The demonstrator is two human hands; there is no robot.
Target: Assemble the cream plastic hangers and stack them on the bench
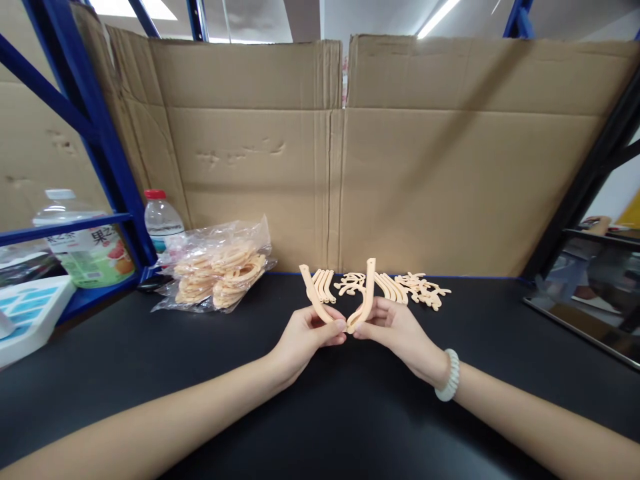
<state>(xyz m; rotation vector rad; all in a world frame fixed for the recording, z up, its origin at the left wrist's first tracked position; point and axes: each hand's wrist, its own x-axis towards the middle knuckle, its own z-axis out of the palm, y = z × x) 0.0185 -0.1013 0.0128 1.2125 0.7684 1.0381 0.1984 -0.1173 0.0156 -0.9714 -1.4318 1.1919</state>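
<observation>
Holding two pale-orange curved flat plastic strips over the black tabletop [320, 413], lower ends meeting in a V between the hands.

Far left of the grip: white tray with blue squares [27, 313], then a clear juice bottle with a green fruit label [83, 243] on the blue metal shelf frame [100, 133]. Nearer, a clear water bottle with a red cap [161, 217]. Just left and behind the grip: a crinkled clear plastic bag of more pale-orange parts [220, 267], lying on the tabletop.

Left hand [307, 337]: grip clenched, thumb and fingers pinching the left curved strip [314, 293] near its lower end. Right hand [395, 330], white coil band at the wrist: grip also closed, pinching the right curved strip [369, 287]. Strip ends touch or nearly touch at the fingertips; can't tell if they're joined.

Directly behind the grip: a row of loose pale-orange cut pieces [400, 287], some curved, some branching, laid flat. Brown cardboard wall [340, 153] behind that. Far right: a dark tablet screen [590, 300], propped at an angle.

Risks, my read: the strips look thin, so squeezing the ends together off-angle could flex or snap one. Pinch is only at the tips, so a strip could pivot out and drop into the loose row, scattering it.
</observation>
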